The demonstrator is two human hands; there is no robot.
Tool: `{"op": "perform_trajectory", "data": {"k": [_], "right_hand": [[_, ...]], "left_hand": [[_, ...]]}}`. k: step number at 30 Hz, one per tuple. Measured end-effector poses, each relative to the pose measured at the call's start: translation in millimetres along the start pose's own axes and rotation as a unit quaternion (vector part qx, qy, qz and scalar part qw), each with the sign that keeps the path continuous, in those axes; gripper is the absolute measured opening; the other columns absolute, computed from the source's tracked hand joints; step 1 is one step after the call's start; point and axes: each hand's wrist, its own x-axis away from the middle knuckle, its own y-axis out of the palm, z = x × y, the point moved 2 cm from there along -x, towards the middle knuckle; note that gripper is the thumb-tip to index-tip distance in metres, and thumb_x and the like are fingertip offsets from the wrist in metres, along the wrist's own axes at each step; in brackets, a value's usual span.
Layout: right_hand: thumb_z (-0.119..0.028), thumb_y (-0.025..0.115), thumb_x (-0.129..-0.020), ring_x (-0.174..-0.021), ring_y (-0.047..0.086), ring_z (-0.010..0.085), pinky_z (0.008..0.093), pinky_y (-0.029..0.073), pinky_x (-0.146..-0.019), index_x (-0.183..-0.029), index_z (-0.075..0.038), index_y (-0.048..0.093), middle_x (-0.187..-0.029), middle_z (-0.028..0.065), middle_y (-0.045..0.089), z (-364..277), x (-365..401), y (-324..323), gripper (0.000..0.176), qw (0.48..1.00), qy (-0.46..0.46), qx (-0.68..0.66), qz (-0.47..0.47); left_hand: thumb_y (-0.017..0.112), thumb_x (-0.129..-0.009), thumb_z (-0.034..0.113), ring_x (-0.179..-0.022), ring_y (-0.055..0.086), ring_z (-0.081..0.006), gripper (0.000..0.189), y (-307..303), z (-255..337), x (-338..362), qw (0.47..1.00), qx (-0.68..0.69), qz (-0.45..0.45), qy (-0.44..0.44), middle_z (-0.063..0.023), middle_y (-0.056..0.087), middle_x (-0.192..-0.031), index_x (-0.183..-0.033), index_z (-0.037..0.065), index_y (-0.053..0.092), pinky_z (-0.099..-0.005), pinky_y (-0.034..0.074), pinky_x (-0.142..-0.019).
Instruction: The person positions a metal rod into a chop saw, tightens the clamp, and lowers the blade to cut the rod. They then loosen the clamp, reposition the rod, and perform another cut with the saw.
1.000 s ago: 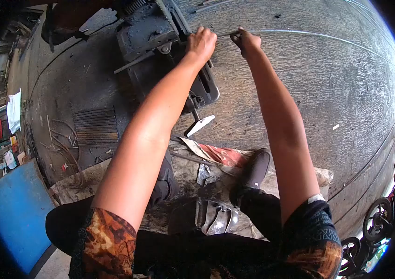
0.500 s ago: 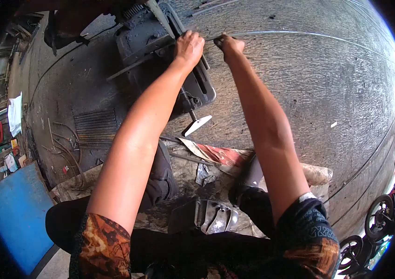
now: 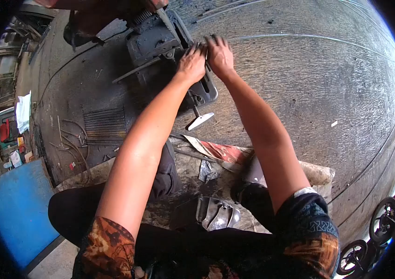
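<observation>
A dark cut-off machine with a clamping vise stands on the floor in front of me, its screw ending in a pale T-shaped handle. Over the machine's right side, my left hand has its fingers curled at the line of a long thin metal rod. Close beside it, my right hand reaches over the rod with its fingers spread and apart. Both hands hide the stretch of rod beneath them. The rod runs far off to the right along the floor.
Several dark rods lie in a bundle left of the machine, near a curled hose. A blue panel is at lower left. A red-and-white cloth lies by my knees. Motorbike wheels show at lower right.
My right hand has moved left along the rod to beside my left hand, and its fingers have opened from a grip. My left hand has shifted slightly lower in view.
</observation>
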Motion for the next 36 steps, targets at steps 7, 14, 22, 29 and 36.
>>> {"op": "perform_trajectory", "data": {"k": [7,14,22,29,36], "right_hand": [[-0.015,0.047,-0.091,-0.11,0.059,0.036,0.0441,0.046,-0.097,-0.129,-0.008,0.055,-0.122,0.0159,0.061,-13,6,-29,0.039,0.991,-0.103,-0.046,-0.068],[-0.02,0.054,-0.085,-0.1,0.063,0.0435,0.0485,0.052,-0.087,-0.099,-0.001,0.068,-0.107,0.0271,0.065,-47,69,-105,0.027,0.975,0.159,-0.074,-0.135],[-0.009,0.055,-0.083,-0.099,0.061,0.0463,0.051,0.052,-0.082,-0.115,0.004,0.054,-0.111,0.0298,0.057,-89,211,-121,0.035,0.987,0.075,-0.066,-0.128],[-0.007,0.058,-0.082,-0.093,0.062,0.0453,0.0483,0.053,-0.081,-0.115,0.004,0.054,-0.113,0.0299,0.058,-104,241,-125,0.036,0.983,0.019,-0.066,-0.168],[-0.021,0.059,-0.094,-0.075,0.068,0.03,0.0406,0.059,-0.069,-0.105,0.003,0.056,-0.093,0.0153,0.067,-83,236,-67,0.027,0.558,0.615,-0.545,-0.114]], "left_hand": [[0.044,-0.088,0.01,-0.139,0.035,-0.0365,0.05,-40,14,21,0.999,-0.02,-0.021,-0.021,-0.0233,0.042,-0.145,-0.136,-0.007,0.044,-0.0431,0.032,-0.113],[0.052,-0.094,0.022,-0.138,0.035,-0.037,0.051,-102,44,96,0.996,0.054,-0.004,-0.076,-0.0221,0.043,-0.144,-0.136,-0.006,0.043,-0.0429,0.034,-0.112],[0.052,-0.095,0.026,-0.138,0.033,-0.0384,0.056,-90,64,216,0.993,0.083,0.025,-0.079,-0.0223,0.041,-0.145,-0.14,-0.004,0.039,-0.0432,0.032,-0.113],[0.054,-0.094,0.024,-0.138,0.034,-0.0377,0.055,-78,78,258,0.995,0.058,0.021,-0.083,-0.0213,0.042,-0.145,-0.14,-0.003,0.04,-0.0426,0.033,-0.113],[0.051,-0.096,0.023,-0.136,0.038,-0.0364,0.05,-65,82,259,0.992,0.089,0.032,-0.08,-0.0192,0.046,-0.143,-0.139,-0.001,0.043,-0.0427,0.035,-0.111]]}}
